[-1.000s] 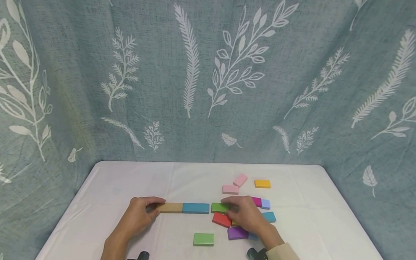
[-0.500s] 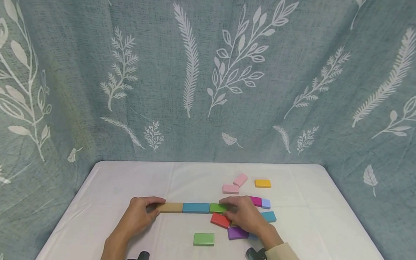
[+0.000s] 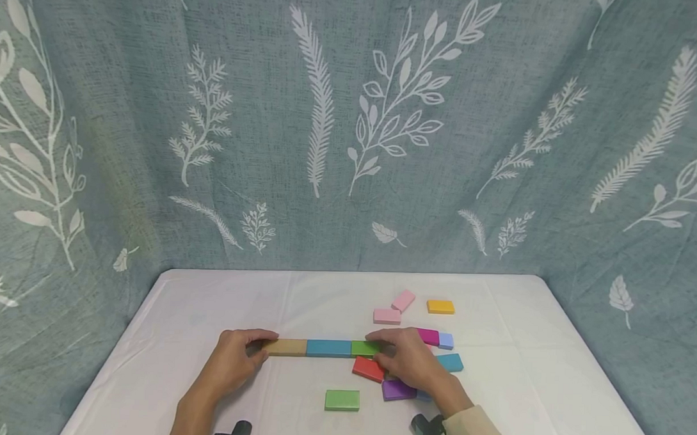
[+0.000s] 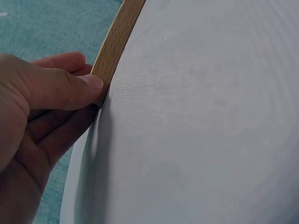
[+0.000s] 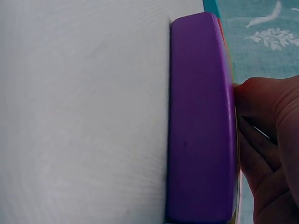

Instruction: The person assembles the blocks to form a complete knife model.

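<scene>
In the head view three blocks lie end to end in a straight row: a tan wooden block [image 3: 288,348], a blue block [image 3: 329,349] and a green block [image 3: 364,349]. My left hand [image 3: 225,363] pinches the tan block's left end between thumb and fingers; the left wrist view shows the thumb [image 4: 95,82] on its wood grain. At the other end my right hand [image 3: 414,359] holds the green block, covering its right part. Just below the green block sits a tilted red block [image 3: 369,369]. A purple block [image 5: 201,116] stands large before the right hand in the right wrist view.
Beyond the right hand are two pink blocks [image 3: 387,317], a yellow block [image 3: 441,307], a magenta block [image 3: 427,337], a light blue block [image 3: 445,340] and a teal block [image 3: 450,362]. Nearer lies a light green block [image 3: 342,400]. A patterned curtain [image 3: 351,147] hangs behind the white table [image 3: 207,296].
My right hand has slid the green block left, closing the gap to the blue block. The red block has shifted slightly left too. The left hand keeps its place on the tan block.
</scene>
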`<state>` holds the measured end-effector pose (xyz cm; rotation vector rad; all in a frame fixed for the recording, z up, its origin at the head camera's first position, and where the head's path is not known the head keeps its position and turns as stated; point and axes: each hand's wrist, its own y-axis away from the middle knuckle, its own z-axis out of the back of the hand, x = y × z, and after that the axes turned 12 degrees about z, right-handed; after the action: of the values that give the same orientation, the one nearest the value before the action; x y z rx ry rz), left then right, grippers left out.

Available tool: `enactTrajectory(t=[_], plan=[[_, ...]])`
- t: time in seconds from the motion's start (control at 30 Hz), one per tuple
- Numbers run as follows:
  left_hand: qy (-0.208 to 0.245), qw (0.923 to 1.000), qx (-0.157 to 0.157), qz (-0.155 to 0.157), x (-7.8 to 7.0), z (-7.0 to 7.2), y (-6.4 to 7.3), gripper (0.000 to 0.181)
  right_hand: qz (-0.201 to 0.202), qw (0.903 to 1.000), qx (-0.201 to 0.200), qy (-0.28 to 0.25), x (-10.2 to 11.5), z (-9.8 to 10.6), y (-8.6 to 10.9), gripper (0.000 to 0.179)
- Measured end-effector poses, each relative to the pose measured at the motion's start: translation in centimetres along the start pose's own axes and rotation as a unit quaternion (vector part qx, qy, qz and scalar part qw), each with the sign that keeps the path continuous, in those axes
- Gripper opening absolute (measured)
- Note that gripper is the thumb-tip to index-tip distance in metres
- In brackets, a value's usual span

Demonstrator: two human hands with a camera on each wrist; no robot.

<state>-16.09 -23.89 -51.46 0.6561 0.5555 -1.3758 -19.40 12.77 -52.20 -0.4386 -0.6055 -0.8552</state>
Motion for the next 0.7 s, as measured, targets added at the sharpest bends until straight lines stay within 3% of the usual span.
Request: enactTrajectory(t=[0.3,0.47,0.7], plan=[[-0.005,1.0,0.005,-0.003,0.0,0.1,-0.2,0.034,0.009,0.9999,0.01,0.005,0.3,0.8,0.1,0.044],[0.001,1.0,0.007,-0.004,0.1,0.1,-0.2,0.034,0.007,0.9998,-0.019,0.006,-0.2,2.5,0.9,0.042],[0.001,1.0,0.009,-0.004,0.3,0.2,-0.3,0.034,0.022,0.997,-0.066,0.034,-2.4,4.7,3.5,0.038]])
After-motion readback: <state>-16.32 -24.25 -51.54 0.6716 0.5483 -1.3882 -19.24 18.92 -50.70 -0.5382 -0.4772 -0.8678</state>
